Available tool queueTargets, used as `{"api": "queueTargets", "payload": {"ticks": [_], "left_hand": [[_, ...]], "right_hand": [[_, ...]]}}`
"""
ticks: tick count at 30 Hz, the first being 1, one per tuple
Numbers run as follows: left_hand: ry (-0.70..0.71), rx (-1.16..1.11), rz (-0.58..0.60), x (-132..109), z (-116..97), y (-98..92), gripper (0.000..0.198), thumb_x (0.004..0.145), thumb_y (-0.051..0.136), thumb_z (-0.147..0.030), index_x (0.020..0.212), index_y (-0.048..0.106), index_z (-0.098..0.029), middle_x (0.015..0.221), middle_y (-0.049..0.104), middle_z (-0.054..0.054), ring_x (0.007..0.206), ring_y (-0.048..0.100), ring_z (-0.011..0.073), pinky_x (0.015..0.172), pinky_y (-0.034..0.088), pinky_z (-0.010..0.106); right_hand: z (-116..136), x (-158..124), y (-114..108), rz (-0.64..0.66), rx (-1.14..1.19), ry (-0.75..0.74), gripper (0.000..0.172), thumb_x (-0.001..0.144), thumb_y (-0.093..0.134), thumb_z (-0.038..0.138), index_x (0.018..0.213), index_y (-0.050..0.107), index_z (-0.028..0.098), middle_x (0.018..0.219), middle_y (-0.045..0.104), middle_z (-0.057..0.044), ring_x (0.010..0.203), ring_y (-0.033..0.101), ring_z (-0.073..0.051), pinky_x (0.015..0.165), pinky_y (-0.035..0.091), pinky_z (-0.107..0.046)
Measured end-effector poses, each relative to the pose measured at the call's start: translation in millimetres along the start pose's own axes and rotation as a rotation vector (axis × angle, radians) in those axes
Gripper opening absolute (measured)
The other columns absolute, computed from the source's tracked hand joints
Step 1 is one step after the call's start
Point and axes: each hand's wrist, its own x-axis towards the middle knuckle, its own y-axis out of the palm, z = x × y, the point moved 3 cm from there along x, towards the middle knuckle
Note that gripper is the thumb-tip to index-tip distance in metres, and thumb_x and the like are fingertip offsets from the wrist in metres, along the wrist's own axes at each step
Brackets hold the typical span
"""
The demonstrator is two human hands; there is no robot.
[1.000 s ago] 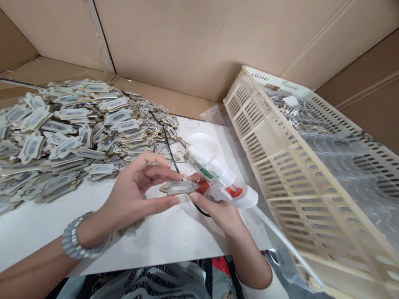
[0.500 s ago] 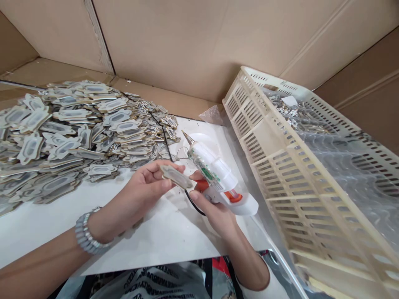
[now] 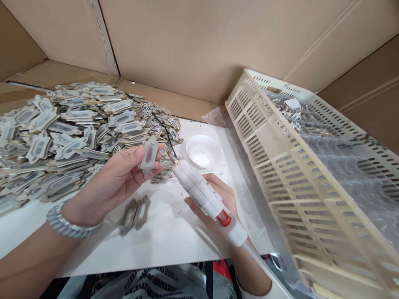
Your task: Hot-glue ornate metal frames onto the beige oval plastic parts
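Note:
My left hand (image 3: 124, 172) pinches a small grey frame-shaped piece (image 3: 150, 155) with an oval centre, held upright above the table. In my right hand (image 3: 218, 195) is a white hot glue gun (image 3: 199, 189) with an orange part, its fingers wrapped around the handle. The gun's metal nozzle points up and left, close beside the piece but apart from it. Below my left hand, two similar frame pieces (image 3: 141, 211) lie on the white table (image 3: 168, 241). A large heap of such pieces (image 3: 71, 112) covers the left side.
A white bowl (image 3: 204, 151) stands behind the gun. A cream plastic crate (image 3: 274, 166) at the right holds metal parts (image 3: 293, 112) and clear wavy plastic (image 3: 346, 166). Cardboard walls (image 3: 187, 45) close off the back. A black cord (image 3: 166, 131) runs near the heap.
My left hand has moved left and turned the piece upright, away from my right hand. The glue gun has swung round, its nozzle now lower and nearer the piece. The bowl and two table pieces show clearly.

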Motion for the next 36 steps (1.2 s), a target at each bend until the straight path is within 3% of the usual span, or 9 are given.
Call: {"api": "queueTargets", "payload": {"ticks": [9, 15, 29, 36], "left_hand": [[-0.038, 0.067, 0.079, -2.5, -1.3, 9.9, 0.038, 0.072, 0.089, -0.046, 0.09, 0.079, -0.015, 0.085, 0.076, 0.004, 0.07, 0.067, 0.0098, 0.067, 0.059, 0.013], [-0.066, 0.067, 0.089, -2.6, -1.0, 10.6, 0.041, 0.068, 0.092, -0.047, 0.09, 0.079, -0.016, 0.077, 0.074, 0.001, 0.066, 0.066, 0.0095, 0.064, 0.058, 0.015], [-0.081, 0.032, 0.113, -4.6, 2.7, 8.1, 0.036, 0.072, 0.089, -0.046, 0.09, 0.079, -0.016, 0.087, 0.076, 0.002, 0.081, 0.071, 0.0105, 0.071, 0.059, 0.011], [-0.084, 0.036, 0.103, -4.3, 3.2, 6.7, 0.038, 0.069, 0.091, -0.048, 0.089, 0.08, -0.018, 0.085, 0.076, 0.001, 0.079, 0.072, 0.0098, 0.068, 0.059, 0.009]], "right_hand": [[-7.2, -2.2, 4.3, 0.084, 0.047, 0.014, 0.012, 0.088, 0.065, 0.012, 0.083, 0.069, 0.023, 0.095, 0.069, -0.003, 0.072, 0.067, -0.015, 0.065, 0.054, -0.025], [-8.7, -3.6, 5.2, 0.085, 0.043, 0.025, 0.014, 0.087, 0.065, 0.009, 0.084, 0.069, 0.023, 0.096, 0.068, -0.003, 0.072, 0.066, -0.014, 0.065, 0.053, -0.024], [-9.8, -3.7, 6.0, 0.082, 0.039, 0.029, 0.02, 0.083, 0.065, 0.003, 0.077, 0.064, 0.022, 0.093, 0.066, -0.001, 0.07, 0.063, -0.013, 0.066, 0.052, -0.024], [-11.9, -4.2, 6.3, 0.057, 0.034, 0.011, 0.026, 0.08, 0.065, -0.003, 0.074, 0.06, 0.022, 0.09, 0.065, 0.001, 0.064, 0.059, -0.01, 0.061, 0.048, -0.021]]}}
